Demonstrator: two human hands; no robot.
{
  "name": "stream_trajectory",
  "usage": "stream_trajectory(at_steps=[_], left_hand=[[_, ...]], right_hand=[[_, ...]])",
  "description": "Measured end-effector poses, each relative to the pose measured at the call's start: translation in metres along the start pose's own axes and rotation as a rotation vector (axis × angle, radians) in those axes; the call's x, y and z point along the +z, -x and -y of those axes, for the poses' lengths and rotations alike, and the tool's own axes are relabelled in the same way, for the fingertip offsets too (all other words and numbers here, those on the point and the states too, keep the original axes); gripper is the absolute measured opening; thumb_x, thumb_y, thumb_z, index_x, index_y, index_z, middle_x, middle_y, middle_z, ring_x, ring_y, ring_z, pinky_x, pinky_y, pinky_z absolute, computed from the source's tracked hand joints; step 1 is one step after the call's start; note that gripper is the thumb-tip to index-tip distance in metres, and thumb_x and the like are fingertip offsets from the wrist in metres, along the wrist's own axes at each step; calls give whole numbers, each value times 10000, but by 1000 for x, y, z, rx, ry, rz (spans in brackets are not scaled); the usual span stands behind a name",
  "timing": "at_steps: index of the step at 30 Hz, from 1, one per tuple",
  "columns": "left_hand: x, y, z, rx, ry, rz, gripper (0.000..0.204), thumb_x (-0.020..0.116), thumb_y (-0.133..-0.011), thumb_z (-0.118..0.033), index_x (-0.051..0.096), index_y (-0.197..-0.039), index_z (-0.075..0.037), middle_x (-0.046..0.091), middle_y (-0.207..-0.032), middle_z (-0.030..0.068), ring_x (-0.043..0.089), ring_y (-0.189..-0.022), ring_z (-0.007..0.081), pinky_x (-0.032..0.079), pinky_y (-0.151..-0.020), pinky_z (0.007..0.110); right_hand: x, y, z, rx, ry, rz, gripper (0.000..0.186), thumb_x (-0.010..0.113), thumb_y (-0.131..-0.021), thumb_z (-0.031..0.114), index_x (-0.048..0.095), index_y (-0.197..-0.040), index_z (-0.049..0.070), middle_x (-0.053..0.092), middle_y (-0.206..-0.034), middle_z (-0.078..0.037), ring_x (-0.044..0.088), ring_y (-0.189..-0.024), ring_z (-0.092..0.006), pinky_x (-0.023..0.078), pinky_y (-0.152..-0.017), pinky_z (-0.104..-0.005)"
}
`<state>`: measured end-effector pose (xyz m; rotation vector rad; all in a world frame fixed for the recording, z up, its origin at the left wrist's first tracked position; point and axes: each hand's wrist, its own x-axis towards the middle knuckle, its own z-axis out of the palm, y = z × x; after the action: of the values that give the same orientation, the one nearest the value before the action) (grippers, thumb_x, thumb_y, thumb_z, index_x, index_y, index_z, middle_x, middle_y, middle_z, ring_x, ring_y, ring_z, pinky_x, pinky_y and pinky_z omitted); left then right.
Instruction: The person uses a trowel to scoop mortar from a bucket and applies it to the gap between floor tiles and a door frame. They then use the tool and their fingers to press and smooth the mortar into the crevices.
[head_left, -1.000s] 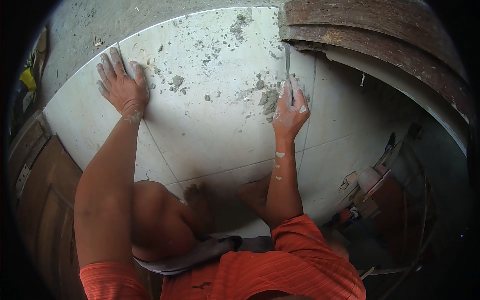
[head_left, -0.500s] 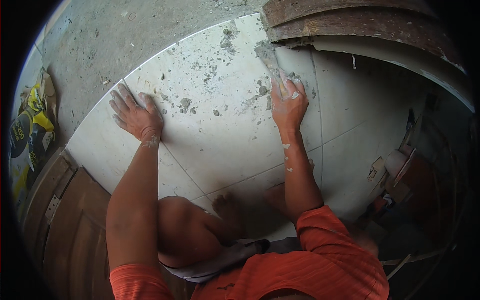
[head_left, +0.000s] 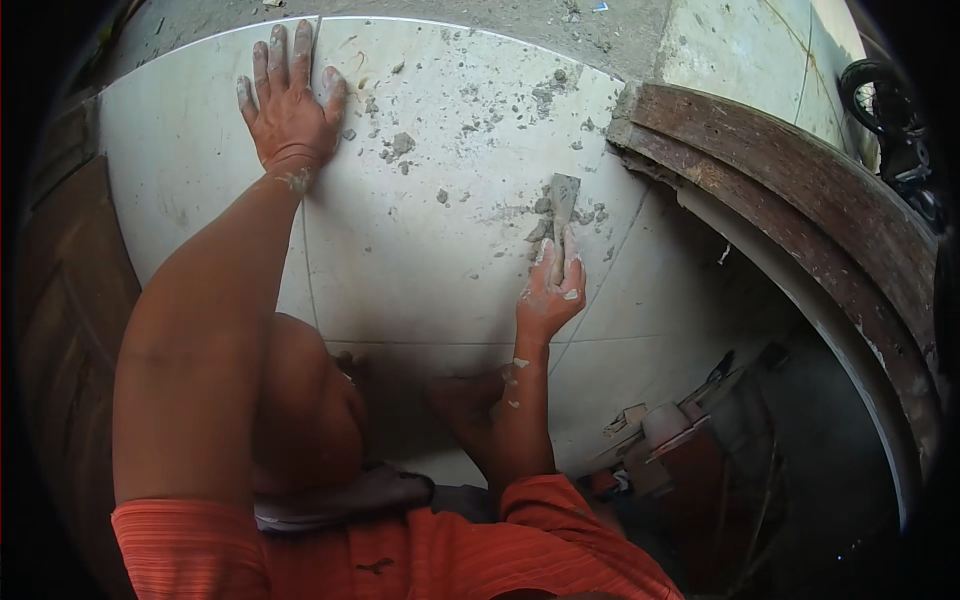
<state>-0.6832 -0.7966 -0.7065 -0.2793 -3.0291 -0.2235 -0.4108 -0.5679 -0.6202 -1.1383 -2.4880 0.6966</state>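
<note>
My left hand (head_left: 293, 118), smeared with pale grey, lies flat with fingers spread on the cream tiles (head_left: 420, 285), its fingertips near their far edge. In my right hand (head_left: 549, 302) is a putty knife (head_left: 564, 205), gripped by its handle. Its flat blade points away from me and rests among grey mortar clumps (head_left: 541, 231) right of centre. Looser mortar bits (head_left: 402, 144) lie scattered between the two hands. How the fingers wrap under the handle is partly hidden.
A curved-looking brown wooden frame (head_left: 740, 125) stands at the right. Rough concrete (head_left: 480, 10) borders the tiles at the far side. A brown wooden panel (head_left: 65, 270) is at the left. Assorted objects, including a pale container (head_left: 664, 425), sit in shadow at lower right.
My right hand has drawn the putty knife back toward me, away from the wooden frame's end. My left hand stays flat on the tile. The whole view has turned and shifted.
</note>
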Motion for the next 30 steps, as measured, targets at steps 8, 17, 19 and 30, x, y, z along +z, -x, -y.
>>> stream_trajectory(at_steps=[8, 17, 19, 30], left_hand=[[8, 6, -7, -7, 61, -48, 690, 430, -1010, -548, 214, -1652, -417, 193, -1740, -39, 146, -1608, 225, 79, -1291, 520], [2, 6, -5, -12, 31, -7, 707, 425, -1013, -537, 198, -1664, -382, 181, -1745, -34, 113, -1615, 231, 59, -1291, 521], [1, 6, -5, -11, 27, -5, 711, 426, -1012, -535, 197, -1666, -376, 180, -1745, -32, 111, -1615, 232, 55, -1291, 520], [-5, 3, -6, -19, 33, 27, 724, 436, -1003, -530, 214, -1667, -349, 177, -1746, -4, 113, -1615, 250, 56, -1288, 530]], right_hand=[[34, -155, 42, -146, 103, 130, 276, 699, -961, 90, 733, -1209, -25, 753, -1137, -203, 732, -974, -303, 553, -882, -387], [-1, -67, 50, -135, 79, 49, 277, 725, -930, 84, 749, -1197, 15, 748, -961, -161, 638, -768, -321, 532, -741, -423], [-2, -54, 57, 11, 98, 190, 282, 725, -938, 104, 755, -1212, 45, 752, -1055, -187, 699, -883, -326, 552, -831, -400], [1, -93, 56, -142, -249, -76, 346, 697, -964, 137, 670, -1281, 2, 720, -1139, -223, 684, -1003, -415, 537, -902, -467]])
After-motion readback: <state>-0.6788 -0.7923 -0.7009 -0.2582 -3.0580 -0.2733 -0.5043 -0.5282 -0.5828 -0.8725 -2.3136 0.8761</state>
